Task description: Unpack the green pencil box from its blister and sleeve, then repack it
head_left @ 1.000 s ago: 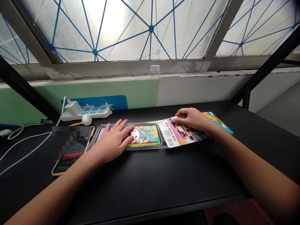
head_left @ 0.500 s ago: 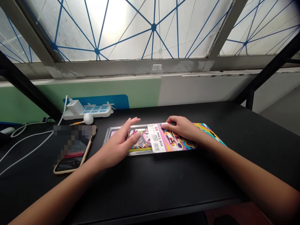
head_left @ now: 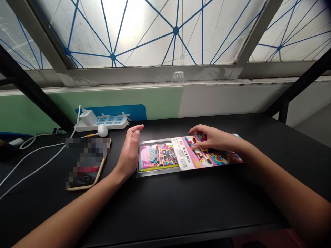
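A clear plastic tray (head_left: 156, 174) lies on the black desk, holding a colourful cartoon-printed pencil box (head_left: 157, 155). Over its right part is a printed cardboard packaging (head_left: 187, 156) with a white "PENCIL BOX" label. My left hand (head_left: 130, 150) stands on edge at the tray's left end, open, its palm side against or very close to it. My right hand (head_left: 214, 137) grips the cardboard from the right, thumb on its printed face and fingers by the far edge. The fingertips and the right end of the cardboard are partly hidden.
Left of the tray lies a phone (head_left: 89, 168) in a tan case, its screen partly blurred. Behind it are a white power strip (head_left: 111, 121) with a charger (head_left: 88, 117), a round white piece (head_left: 102, 130) and cables. A window and wall border the desk's back.
My left hand has moved off the top of the tray to its left end. The tray has shifted right, further under the cardboard. My view has turned slightly left.
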The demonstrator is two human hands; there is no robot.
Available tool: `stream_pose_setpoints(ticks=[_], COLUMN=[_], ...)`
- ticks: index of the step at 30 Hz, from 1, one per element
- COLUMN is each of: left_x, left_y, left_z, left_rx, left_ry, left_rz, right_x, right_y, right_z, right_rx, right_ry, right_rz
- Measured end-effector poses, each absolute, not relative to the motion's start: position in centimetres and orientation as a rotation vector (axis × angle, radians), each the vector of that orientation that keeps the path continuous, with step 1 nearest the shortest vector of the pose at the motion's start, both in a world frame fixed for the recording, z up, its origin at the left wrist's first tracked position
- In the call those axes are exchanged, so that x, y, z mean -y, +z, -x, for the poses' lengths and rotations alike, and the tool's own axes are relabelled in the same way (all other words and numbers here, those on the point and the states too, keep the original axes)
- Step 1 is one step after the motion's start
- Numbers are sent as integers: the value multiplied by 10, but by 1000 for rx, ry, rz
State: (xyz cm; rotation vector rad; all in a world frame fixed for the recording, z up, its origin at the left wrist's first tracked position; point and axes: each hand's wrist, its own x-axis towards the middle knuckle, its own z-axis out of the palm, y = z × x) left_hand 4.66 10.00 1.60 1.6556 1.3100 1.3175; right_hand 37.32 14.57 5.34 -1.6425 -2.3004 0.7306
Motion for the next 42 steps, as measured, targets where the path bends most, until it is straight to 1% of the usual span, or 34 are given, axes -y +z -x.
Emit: stream_pose_setpoints(ticks=[8, 12, 16, 21, 24, 27, 32, 35, 39, 42], left_x=[-100, -103, -103, -99, -99, -101, -103, -98, -90, -89], left_y=[17, 18, 21, 27, 27, 25, 31, 40, 48, 46], left_z=[-47, -45, -42, -40, -39, -37, -31, -27, -26, -30], left_rx=[-1116, -1099, -1224, -1345, -1425, -1463, -1384, -1268, -1178, -1185], left_ry=[1365, 1393, 1343, 788, 653, 726, 1225, 1398, 1378, 1178], left_rz=[-1553, -1474, -1613, -2122, -2314, -2449, -2856, -3071, -3206, -3264], right_x=[-136, -144, -150, -141, -135, -129, -113, -100, -87, -82], right_y=[55, 62, 73, 63, 49, 43, 52, 58, 60, 55], right_z=[-231, -196, -219, -295, -329, -337, -326, -324, -319, -310], right_rx=[2730, 2817, 2749, 2491, 2416, 2426, 2350, 2288, 2260, 2369], right_ry=[334, 163, 69, 154, 285, 265, -159, -357, -488, -551], right_rz=[1244, 1172, 1137, 1295, 1449, 1457, 1203, 1009, 837, 790])
